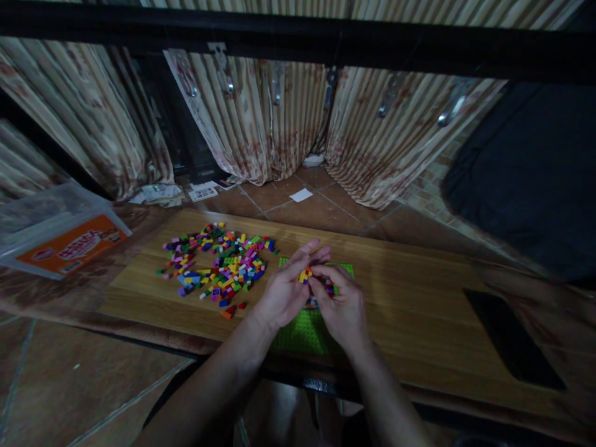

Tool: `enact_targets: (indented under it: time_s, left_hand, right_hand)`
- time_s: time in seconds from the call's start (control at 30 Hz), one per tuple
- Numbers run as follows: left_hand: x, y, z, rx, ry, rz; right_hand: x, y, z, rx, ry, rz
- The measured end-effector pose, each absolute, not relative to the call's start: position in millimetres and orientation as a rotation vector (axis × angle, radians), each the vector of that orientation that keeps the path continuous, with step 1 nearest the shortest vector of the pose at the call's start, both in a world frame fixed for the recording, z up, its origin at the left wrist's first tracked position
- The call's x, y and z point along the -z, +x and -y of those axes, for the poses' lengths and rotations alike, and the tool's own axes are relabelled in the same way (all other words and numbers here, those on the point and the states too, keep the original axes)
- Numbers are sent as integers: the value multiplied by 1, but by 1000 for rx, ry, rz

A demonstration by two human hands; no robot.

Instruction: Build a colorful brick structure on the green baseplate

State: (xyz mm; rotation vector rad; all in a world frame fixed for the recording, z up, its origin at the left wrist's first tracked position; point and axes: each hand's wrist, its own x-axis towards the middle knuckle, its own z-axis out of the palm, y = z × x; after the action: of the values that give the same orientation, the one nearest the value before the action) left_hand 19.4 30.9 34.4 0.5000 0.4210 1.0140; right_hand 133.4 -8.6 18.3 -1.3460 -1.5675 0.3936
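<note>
My left hand (289, 282) is turned palm up, its fingers stretched out and slightly cupped. Small yellow, red and blue toy bricks (305, 275) rest against that palm. From the other side my right hand (342, 299) reaches in, thumb and fingertips pinched at these bricks. How the bricks are joined is too small to tell. Below both hands lies a green studded baseplate (302, 332), partly covered by them. More coloured bricks on it show between my hands, but their shape is mostly hidden.
A loose pile of many-coloured bricks (233, 264) spreads over the wooden board (410, 298) at left. Beyond it stands a clear plastic box (51, 205) with an orange label. A flat black object (512, 338) lies at right. Curtains (261, 130) hang behind.
</note>
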Motion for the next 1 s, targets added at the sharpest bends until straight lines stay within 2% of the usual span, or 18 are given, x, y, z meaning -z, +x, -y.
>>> enact_targets:
  time_s: [0.37, 0.67, 1.0]
  left_hand:
    - [-36, 13, -32, -948, 568, -414]
    - [-33, 11, -35, -1096, 1019, -692]
    - [-26, 11, -37, -1066, 1085, -791]
  right_hand:
    - [-19, 134, 7, -380, -1299, 1617]
    - [-12, 137, 3, -653, -1264, 1345]
    - [-16, 135, 1, -843, -1199, 1063]
